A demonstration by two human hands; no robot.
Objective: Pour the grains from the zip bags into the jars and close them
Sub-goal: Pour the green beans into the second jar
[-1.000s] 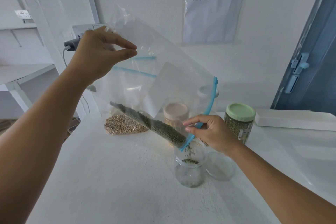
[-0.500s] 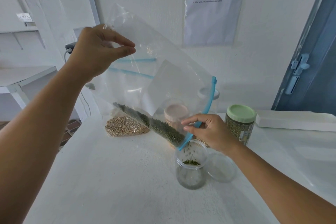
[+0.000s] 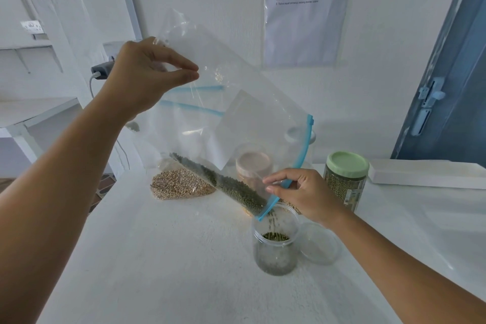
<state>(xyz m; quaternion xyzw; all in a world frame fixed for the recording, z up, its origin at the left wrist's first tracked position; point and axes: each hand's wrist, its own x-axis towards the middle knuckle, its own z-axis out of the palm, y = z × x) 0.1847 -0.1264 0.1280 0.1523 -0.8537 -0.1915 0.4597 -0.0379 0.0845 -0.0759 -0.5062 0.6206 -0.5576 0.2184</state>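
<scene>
I hold a clear zip bag (image 3: 244,113) with a blue zip strip tilted over an open clear jar (image 3: 274,247). My left hand (image 3: 142,79) pinches the bag's raised bottom corner. My right hand (image 3: 302,194) pinches the blue zip edge just above the jar mouth. Green grains (image 3: 226,184) lie along the bag's lower fold and fall from its corner into the jar, which has a thin layer of them. The jar's clear lid (image 3: 319,243) lies flat just to its right.
A second zip bag of tan grains (image 3: 178,184) lies behind on the white table (image 3: 157,258). A pink-lidded jar (image 3: 253,166), a white-lidded jar (image 3: 299,137) and a green-lidded jar of grains (image 3: 345,179) stand at the back. A white box (image 3: 426,173) lies at the right.
The green grains have slid further down the bag toward the jar, and a little more has landed inside. Both hands keep the same grip.
</scene>
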